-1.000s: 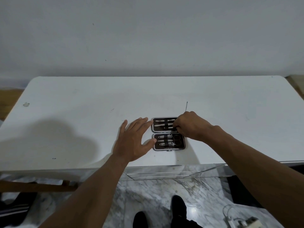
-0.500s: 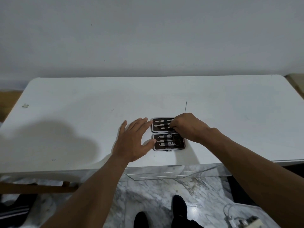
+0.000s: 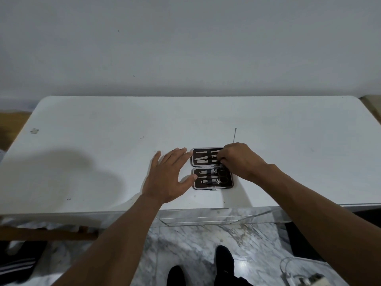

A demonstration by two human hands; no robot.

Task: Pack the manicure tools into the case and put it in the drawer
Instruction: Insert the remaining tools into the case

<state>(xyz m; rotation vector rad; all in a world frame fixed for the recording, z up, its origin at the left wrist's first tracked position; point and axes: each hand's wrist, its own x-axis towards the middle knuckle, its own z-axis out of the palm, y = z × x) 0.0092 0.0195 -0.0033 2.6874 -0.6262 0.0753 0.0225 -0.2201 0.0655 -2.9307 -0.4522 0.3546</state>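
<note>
The case (image 3: pixel 212 185) lies opened flat near the counter's (image 3: pixel 103 124) front edge, right of its middle, with tools (image 3: pixel 206 181) strapped into both halves. The left hand (image 3: pixel 167 178) rests flat and spread against the case's left side, likely to stop it sliding. The right hand (image 3: pixel 239 159) curls over the far half's right end, seemingly seating one of them; pinching or pressing, I cannot tell. A thin pick (image 3: pixel 234 135) lies loose just behind it, unpacked.

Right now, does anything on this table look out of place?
Yes: one thin metal tool lies loose on the table, just beyond the open case and the right hand, while the other tools sit strapped inside.
</note>
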